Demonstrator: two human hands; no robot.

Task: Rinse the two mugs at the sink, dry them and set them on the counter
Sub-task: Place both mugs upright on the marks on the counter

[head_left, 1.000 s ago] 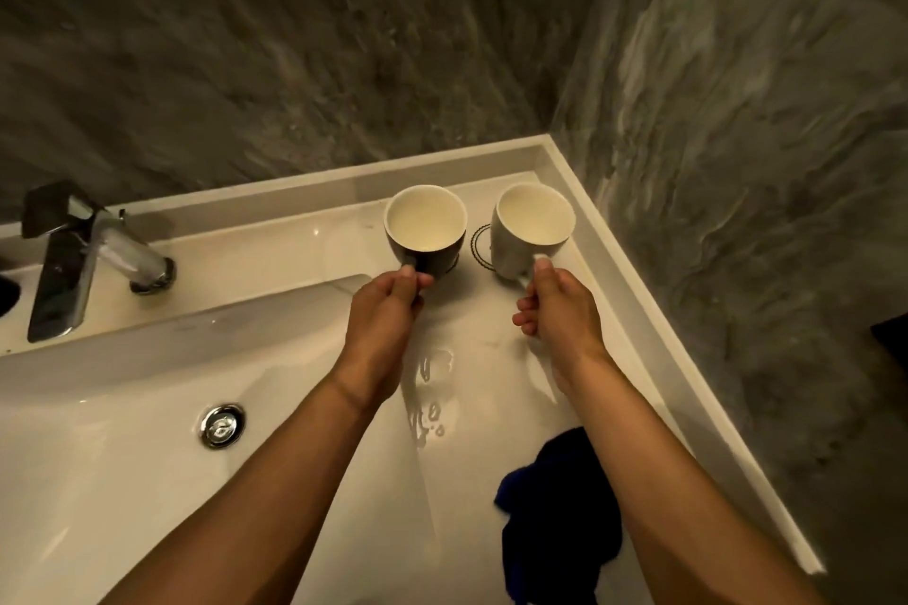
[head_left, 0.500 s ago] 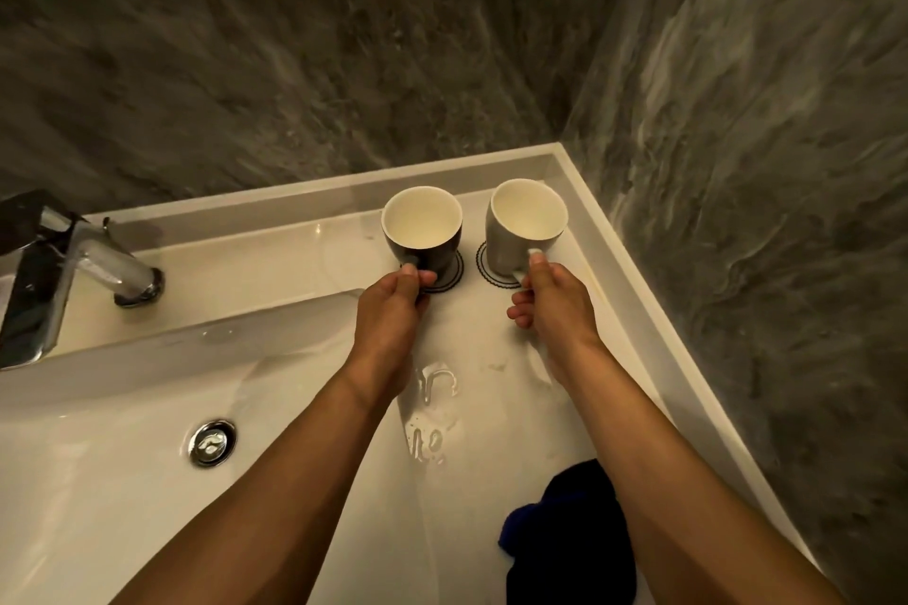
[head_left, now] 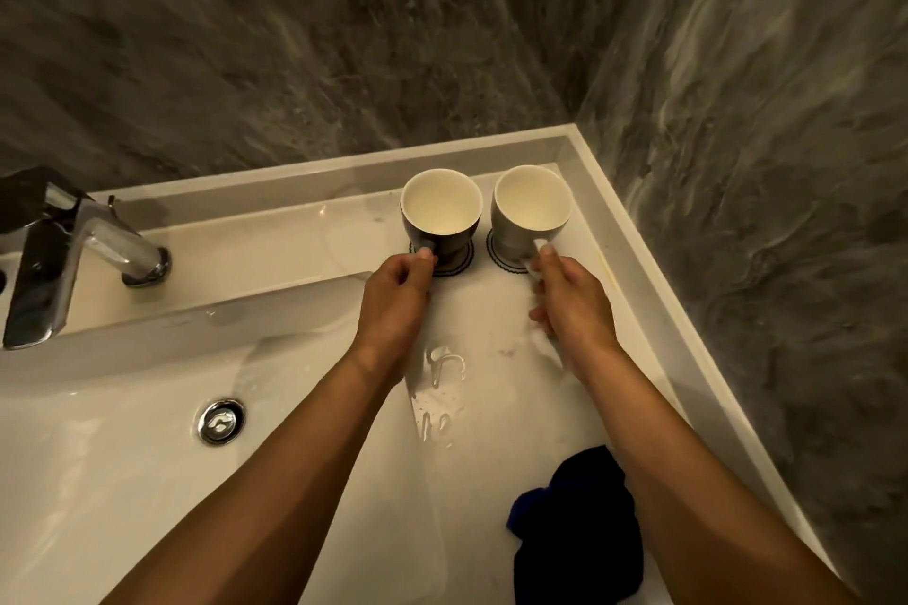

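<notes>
Two mugs stand upright side by side at the back right corner of the white counter [head_left: 491, 339], each on a round coaster. The dark mug [head_left: 439, 231] with a cream inside is on the left; my left hand [head_left: 395, 297] grips its handle. The white mug [head_left: 525, 224] is on the right; my right hand [head_left: 572, 300] grips its handle. Both mugs look empty. A dark blue cloth [head_left: 580, 521] lies crumpled on the counter near my right forearm.
The white sink basin [head_left: 123, 457] with a chrome drain [head_left: 221, 420] lies to the left. A chrome faucet [head_left: 64, 255] stands at the far left. Water drops [head_left: 439, 400] sit on the counter between my arms. Grey marble walls close the back and right.
Both mugs came down from slightly raised onto their coasters. My hands stayed on the handles.
</notes>
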